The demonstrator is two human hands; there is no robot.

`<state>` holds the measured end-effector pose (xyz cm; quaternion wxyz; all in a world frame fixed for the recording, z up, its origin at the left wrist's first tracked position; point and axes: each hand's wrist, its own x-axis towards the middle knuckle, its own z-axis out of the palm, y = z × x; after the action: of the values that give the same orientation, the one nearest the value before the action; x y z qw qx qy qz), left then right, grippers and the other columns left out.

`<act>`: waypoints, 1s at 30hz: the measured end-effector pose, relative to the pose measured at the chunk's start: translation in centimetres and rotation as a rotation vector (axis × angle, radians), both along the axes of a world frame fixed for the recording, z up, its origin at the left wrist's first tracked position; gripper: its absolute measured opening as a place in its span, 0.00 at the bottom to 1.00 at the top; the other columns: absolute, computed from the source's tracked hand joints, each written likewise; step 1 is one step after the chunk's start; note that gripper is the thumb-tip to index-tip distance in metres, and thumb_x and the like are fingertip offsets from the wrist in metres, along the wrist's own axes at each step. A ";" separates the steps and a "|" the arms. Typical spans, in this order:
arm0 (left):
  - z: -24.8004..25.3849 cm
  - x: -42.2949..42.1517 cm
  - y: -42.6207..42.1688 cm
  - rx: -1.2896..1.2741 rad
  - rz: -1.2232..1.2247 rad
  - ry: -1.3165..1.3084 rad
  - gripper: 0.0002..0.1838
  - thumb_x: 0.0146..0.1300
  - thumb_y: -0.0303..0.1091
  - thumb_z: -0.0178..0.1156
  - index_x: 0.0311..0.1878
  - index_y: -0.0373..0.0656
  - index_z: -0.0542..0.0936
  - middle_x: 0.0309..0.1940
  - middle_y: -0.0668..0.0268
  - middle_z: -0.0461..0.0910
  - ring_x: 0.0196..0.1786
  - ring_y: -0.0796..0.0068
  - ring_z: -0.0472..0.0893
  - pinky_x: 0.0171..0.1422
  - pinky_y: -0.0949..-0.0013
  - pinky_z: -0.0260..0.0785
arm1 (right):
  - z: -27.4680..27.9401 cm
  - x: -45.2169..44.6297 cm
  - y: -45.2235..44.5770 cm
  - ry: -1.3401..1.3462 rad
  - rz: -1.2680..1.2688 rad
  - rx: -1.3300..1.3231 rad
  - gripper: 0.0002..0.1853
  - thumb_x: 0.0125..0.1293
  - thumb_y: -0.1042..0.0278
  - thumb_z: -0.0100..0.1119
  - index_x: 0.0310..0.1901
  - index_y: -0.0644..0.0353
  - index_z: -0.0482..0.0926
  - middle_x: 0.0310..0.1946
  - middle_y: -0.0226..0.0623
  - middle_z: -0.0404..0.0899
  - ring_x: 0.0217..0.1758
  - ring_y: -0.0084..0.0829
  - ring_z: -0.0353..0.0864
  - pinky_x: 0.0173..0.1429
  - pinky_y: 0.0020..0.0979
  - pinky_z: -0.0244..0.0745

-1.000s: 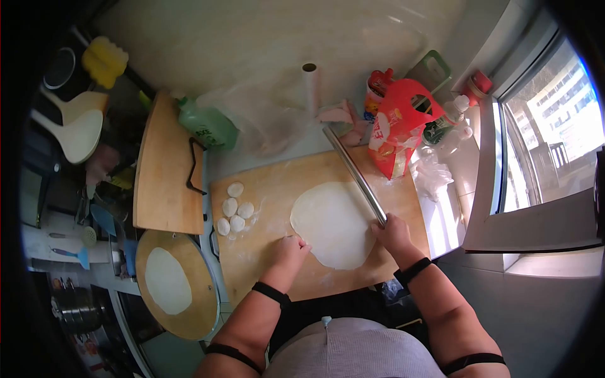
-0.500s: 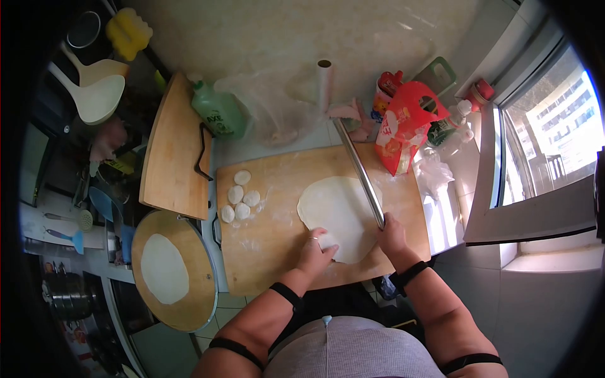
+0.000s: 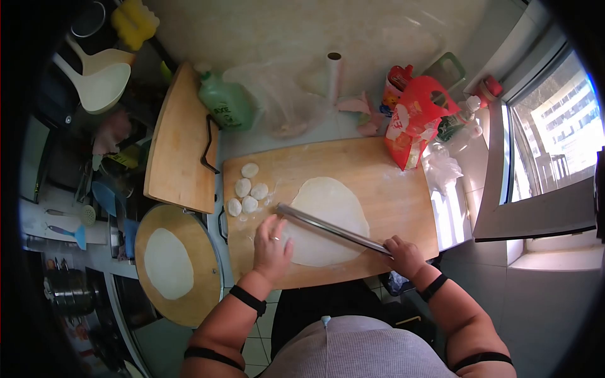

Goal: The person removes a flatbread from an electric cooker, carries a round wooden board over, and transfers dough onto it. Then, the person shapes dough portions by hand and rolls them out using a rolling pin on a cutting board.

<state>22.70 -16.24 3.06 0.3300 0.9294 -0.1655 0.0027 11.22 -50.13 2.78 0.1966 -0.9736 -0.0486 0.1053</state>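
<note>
A thin round sheet of dough (image 3: 329, 203) lies flat on the floured wooden board (image 3: 403, 208). Slanting across the sheet is a metal rolling pin (image 3: 334, 231), its far end pointing left. My right hand (image 3: 406, 256) is wrapped round the pin's near right end. Close to the pin's other end, my left hand (image 3: 272, 250) is open with fingers stretched forward, beside the dough's left edge; whether it touches the pin I cannot tell. Several small floured dough pieces (image 3: 249, 204) sit at the board's left side.
Left of the board, a round board (image 3: 208, 252) carries another rolled dough sheet (image 3: 169, 263). A wooden board with a black handle (image 3: 179, 142) leans upright. Behind are a green AXE bottle (image 3: 225, 104), a clear plastic bag (image 3: 283, 104) and a red bag (image 3: 409, 129). An open window (image 3: 548, 138) is at right.
The rolling pin has swung from pointing away to lying leftward across the dough. My left hand has let go of the dough's edge and moved left. The view has shifted slightly.
</note>
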 end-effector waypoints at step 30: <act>-5.2 18.1 -24.9 0.305 -0.468 -0.275 0.34 0.65 0.49 0.53 0.68 0.37 0.62 0.69 0.50 0.59 0.71 0.53 0.60 0.75 0.38 0.42 | -3.0 7.5 -2.8 -0.294 -0.276 0.034 0.16 0.53 0.67 0.61 0.44 0.58 0.75 0.40 0.39 0.73 0.46 0.40 0.73 0.50 0.39 0.70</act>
<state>40.83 -41.16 -2.18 0.1532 0.8957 -0.4165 0.0274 18.72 -52.92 -0.22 0.2162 -0.9725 0.0554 -0.0668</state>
